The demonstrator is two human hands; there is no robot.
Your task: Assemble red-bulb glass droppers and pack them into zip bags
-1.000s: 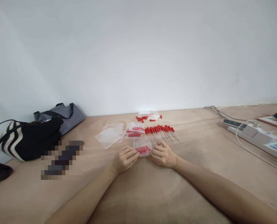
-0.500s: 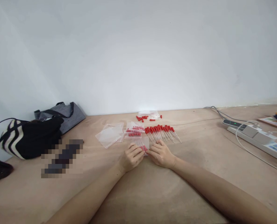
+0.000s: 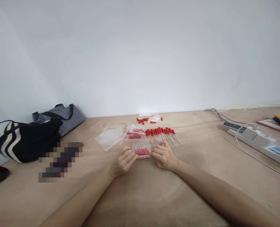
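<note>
A small clear zip bag (image 3: 141, 156) lies flat before me, with several red-bulbed droppers (image 3: 142, 152) side by side in it, bulbs toward me. My left hand (image 3: 123, 161) is closed at the bag's lower left corner, fingertips pinching its edge. At the lower right corner, my right hand (image 3: 163, 156) pinches the other end of the same edge. Just beyond, filled bags (image 3: 134, 136) of red-bulbed droppers overlap each other. Loose droppers (image 3: 163, 130) with red bulbs and thin clear stems lie in a row beyond my right hand.
Flat clear bags (image 3: 110, 137) are stacked to the left. Loose red bulbs (image 3: 143, 120) and another clear bag (image 3: 149, 116) lie near the wall. Cloth bags (image 3: 33, 138) and a blurred dark object (image 3: 61, 160) are at left; a power strip (image 3: 260, 142) with cables is at right.
My left hand has slid left along the bag's near edge to its corner, uncovering the row of red bulbs inside. My right hand stays nearly in place at the right corner.
</note>
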